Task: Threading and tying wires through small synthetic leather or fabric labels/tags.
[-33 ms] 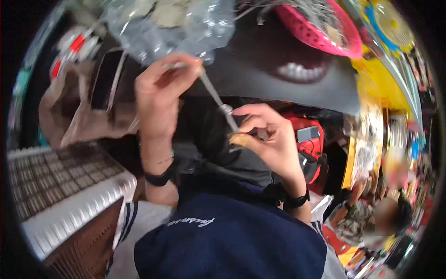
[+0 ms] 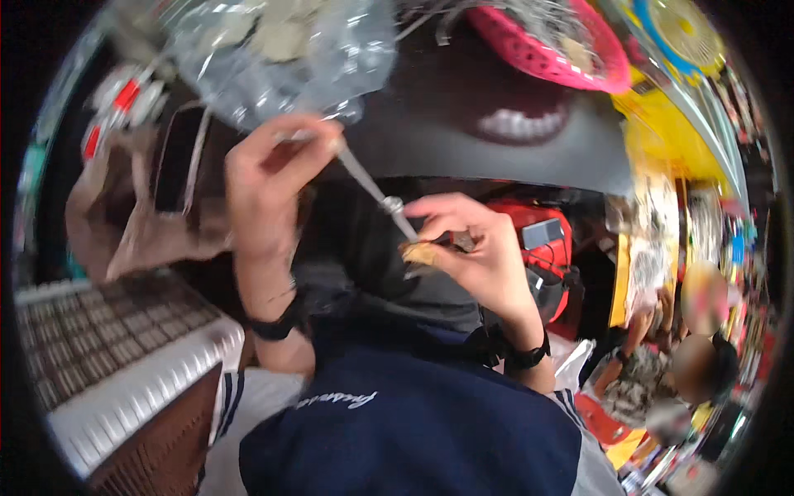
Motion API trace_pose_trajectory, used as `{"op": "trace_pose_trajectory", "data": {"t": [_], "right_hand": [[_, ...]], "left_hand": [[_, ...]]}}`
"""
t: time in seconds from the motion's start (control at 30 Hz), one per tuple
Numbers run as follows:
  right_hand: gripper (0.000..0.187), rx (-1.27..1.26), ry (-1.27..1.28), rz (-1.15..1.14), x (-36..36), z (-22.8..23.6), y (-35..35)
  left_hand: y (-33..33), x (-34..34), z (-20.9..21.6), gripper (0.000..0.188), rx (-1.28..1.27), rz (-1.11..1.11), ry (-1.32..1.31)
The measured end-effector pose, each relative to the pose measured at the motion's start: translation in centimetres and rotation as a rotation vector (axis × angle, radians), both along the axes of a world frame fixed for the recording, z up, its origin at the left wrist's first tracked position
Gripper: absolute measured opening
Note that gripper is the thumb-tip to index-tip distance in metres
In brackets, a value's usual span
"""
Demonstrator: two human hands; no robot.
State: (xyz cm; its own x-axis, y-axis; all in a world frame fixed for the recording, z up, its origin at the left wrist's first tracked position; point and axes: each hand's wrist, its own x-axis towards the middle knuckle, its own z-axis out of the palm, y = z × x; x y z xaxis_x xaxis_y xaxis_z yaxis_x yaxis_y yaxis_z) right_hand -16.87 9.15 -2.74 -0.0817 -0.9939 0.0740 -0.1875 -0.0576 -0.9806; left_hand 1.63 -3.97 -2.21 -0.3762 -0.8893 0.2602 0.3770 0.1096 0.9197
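Between the left hand and right hand, a pale strip slants across, far end pinched in the left, near end gripped by the curled right!

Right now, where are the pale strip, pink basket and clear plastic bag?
Pale strip (image 2: 361, 175): head view, upper stretch.
Pink basket (image 2: 528, 59): head view, near wall.
Clear plastic bag (image 2: 354, 45): head view, right side.

From my remote feed I log: navy garment over the torso, white script lettering on its front. Light grey sleeves, each with dark stripes. I note a black band on the left wrist, another black strap on the right. Dark legwear below.
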Motion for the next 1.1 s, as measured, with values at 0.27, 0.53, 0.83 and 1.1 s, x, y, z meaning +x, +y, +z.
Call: {"op": "trace_pose_trajectory", "data": {"t": [0.27, 0.53, 0.83, 1.1], "right_hand": [[0.008, -0.088, 0.046, -0.71, -13.3, 4.2, 8.0], [0.017, -0.415, 0.484, -1.261, -36.8, 1.7, 16.8], [0.026, 0.029, 0.679, -1.092, -45.1, -7.7, 15.1], [0.021, -0.06, 0.682, -0.768, -28.9, 3.8, 2.8]], "left_hand": [[0.3, -0.8, 0.6, 0.04, -0.164, -0.103, -0.055], [-0.6, -0.5, -0.1, 0.023, -0.19, -0.046, -0.068], [-1.2, -0.1, 0.3, 0.016, -0.174, 0.01, -0.053], [-2.5, 1.3, 0.4, 0.016, -0.066, 0.037, -0.073]]}}
